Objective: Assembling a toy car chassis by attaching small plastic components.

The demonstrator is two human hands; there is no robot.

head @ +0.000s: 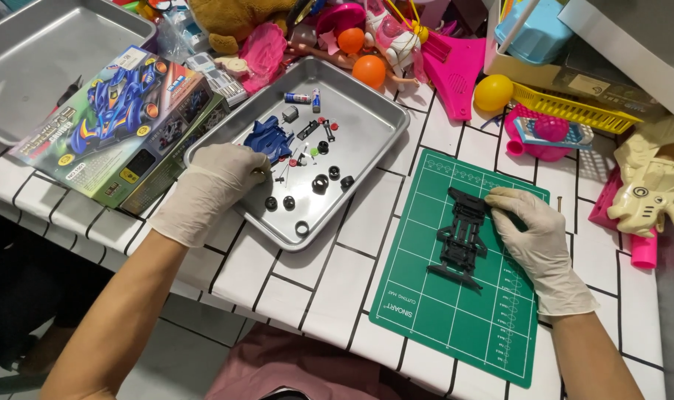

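Observation:
My left hand (212, 185), in a white glove, reaches into a metal tray (374, 130) and pinches a small thin part near a blue toy car body (269, 138). Small black wheels (320, 182), tiny red pieces and a little battery (298, 97) lie loose in the tray. My right hand (531, 231), also gloved, rests on a green cutting mat (455, 318). Its fingertips press on the top of a black toy car chassis (459, 237) lying on the mat.
A colourful toy car kit box (122, 122) lies left of the tray, beside a second metal tray (48, 59). Toys crowd the back: orange balls (369, 70), pink plastic pieces (455, 70), a yellow basket (574, 107), a cream toy (651, 185). The white tiled table's edge runs near me.

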